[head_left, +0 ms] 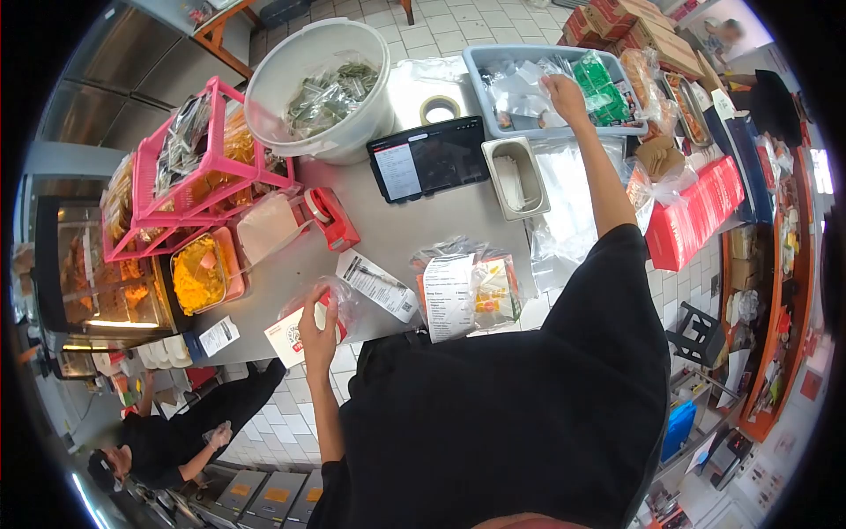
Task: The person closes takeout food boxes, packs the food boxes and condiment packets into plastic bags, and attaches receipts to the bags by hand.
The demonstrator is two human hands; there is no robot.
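My left hand (pixel 317 331) is at the table's near edge, its fingers closed on a white-and-red food box (pixel 289 339) with clear plastic around it. My right hand (pixel 562 95) reaches into a blue-grey bin (pixel 564 130). Its fingers are pinched at a translucent plastic packet (pixel 527 88) among several others; the fingertips show only partly. Green packets (pixel 601 88) lie to the right inside that bin. Between my arms sits a clear bag of food packets (pixel 496 291) with a printed receipt (pixel 448 295) on it. Another receipt (pixel 379 284) lies beside my left hand.
A tablet (pixel 427 159), a metal container (pixel 515 178) and a red tape dispenser (pixel 331 219) stand mid-table. A large white tub (pixel 264 106) and pink baskets (pixel 176 212) are left. A red box (pixel 694 214) is right. A co-worker (pixel 167 441) stands lower left.
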